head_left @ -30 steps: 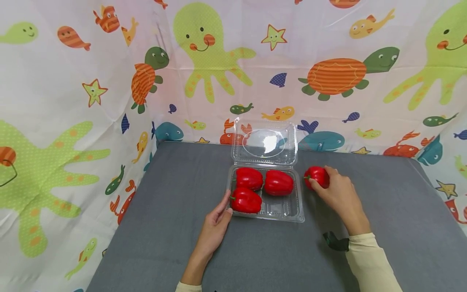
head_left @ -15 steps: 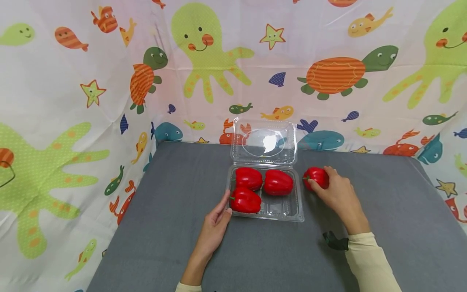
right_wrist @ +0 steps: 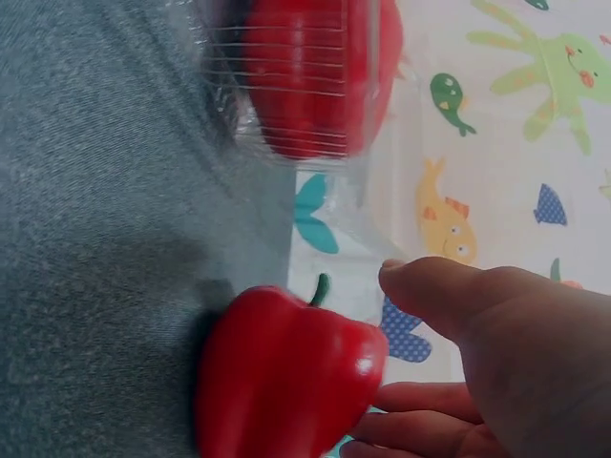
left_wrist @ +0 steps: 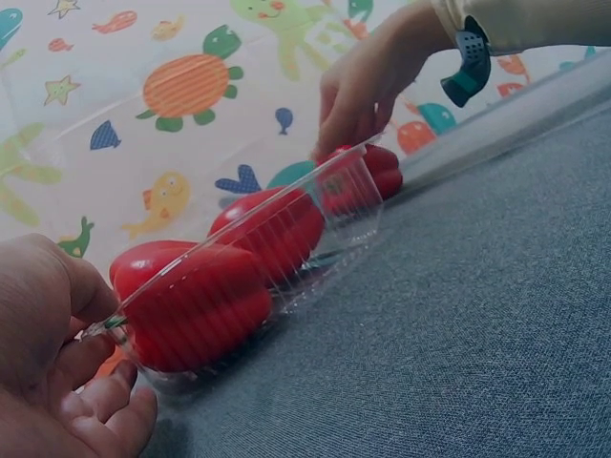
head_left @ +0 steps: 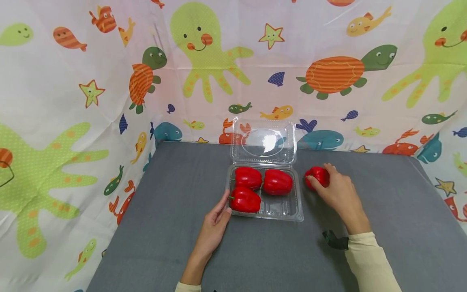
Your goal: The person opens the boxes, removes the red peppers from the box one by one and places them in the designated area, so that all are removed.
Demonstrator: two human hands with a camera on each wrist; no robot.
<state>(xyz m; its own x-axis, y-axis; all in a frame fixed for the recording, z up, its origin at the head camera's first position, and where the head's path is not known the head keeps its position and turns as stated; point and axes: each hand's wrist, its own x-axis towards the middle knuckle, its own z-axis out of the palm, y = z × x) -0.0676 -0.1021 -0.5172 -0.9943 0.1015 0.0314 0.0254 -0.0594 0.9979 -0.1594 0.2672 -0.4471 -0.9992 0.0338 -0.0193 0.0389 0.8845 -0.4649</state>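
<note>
A clear plastic clamshell container [head_left: 281, 211] lies with its lid raised on the grey table. Inside it are three red bell peppers [head_left: 245, 199], two at the back and one at front left. My left hand [head_left: 215, 229] pinches the container's left rim between thumb and fingers, near the front pepper's stem. To the right of the container another red bell pepper [right_wrist: 286, 377] rests on the cloth. Around it is my right hand [head_left: 341, 194], fingers at its far side. In the right wrist view the thumb [right_wrist: 430, 291] stands apart from the pepper's skin.
The transparent lid [head_left: 263, 142] leans up toward the sea-animal curtain [head_left: 233, 61] behind the table. More of the curtain [head_left: 54, 134] hangs along the left side. A dark strap [head_left: 335, 240] sits at the right wrist, by the cream sleeve.
The right thumb has shifted slightly over the lone pepper, whose stem is now hidden in the head view. The left hand and the container stay where they were.
</note>
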